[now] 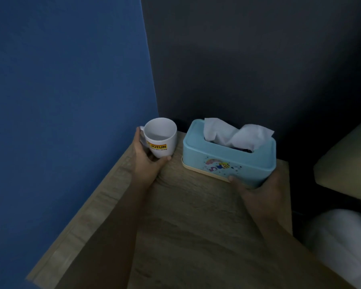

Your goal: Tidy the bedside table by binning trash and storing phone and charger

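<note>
left hand (146,157) cupping mug (161,138) at table (196,226) back-left corner | right hand (256,190) clamping tissue box (229,157) back-right | likely straightening both

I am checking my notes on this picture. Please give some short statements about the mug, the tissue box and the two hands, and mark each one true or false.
1. The left hand holds the white mug. True.
2. The mug lies on its side. False: it stands upright, opening up.
3. The right hand touches the blue tissue box at its near corner. True.
4. The tissue box is empty. False: a white tissue sticks out of its top.
5. A phone lies on the wooden table between the hands. False: no phone is in view.
</note>
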